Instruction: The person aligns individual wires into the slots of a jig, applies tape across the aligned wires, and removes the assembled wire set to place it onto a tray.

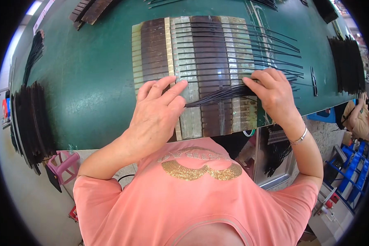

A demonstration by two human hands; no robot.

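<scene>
A flat slotted board (153, 49) lies on the green table, with several thin black wires (209, 52) laid across it in spaced rows. My right hand (272, 92) is closed around the right part of a bundle of loose black wires (221, 95). Its thumb and forefinger reach the row just above the bundle. My left hand (158, 102) is at the board's pale strip (168, 45), its thumb and forefinger brought together at the left end of a black wire. The bundle's left ends lie beside this hand. The exact fingertip contact is partly hidden.
Stacks of black wires hang at the table's left edge (33, 123) and right edge (346, 61). Tweezers (314, 81) lie right of the board. Further slotted boards (90, 12) sit at the back left. A pink stool (63, 166) stands below left. Another person (356, 117) is at the far right.
</scene>
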